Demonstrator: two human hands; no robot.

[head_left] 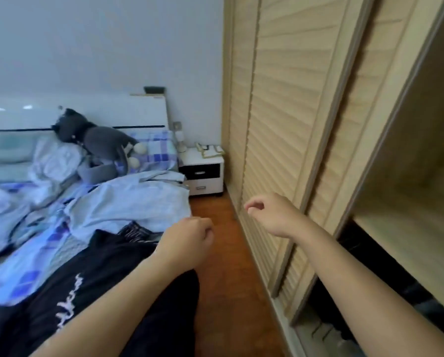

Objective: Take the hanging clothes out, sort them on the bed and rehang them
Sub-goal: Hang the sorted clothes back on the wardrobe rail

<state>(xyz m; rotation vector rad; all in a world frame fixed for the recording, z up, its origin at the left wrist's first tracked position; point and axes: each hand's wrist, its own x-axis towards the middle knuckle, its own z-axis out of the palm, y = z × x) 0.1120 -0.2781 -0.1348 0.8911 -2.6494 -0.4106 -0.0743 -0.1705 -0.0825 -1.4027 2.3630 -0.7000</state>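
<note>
Both forearms reach forward: the left hand (187, 237) is a loose fist holding nothing, over the edge of the bed (128, 199); the right hand (270, 215) hangs with fingers loosely curled, empty, in front of the slatted wardrobe door (280, 124). Black clothes (87, 274) with white lettering lie on the bed's near corner. The wardrobe (409, 176) stands open at right, its interior light-coloured.

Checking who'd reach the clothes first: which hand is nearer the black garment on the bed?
Left. The left hand hovers just above the black garment's edge; the right hand is off over the floor by the wardrobe door.
</note>
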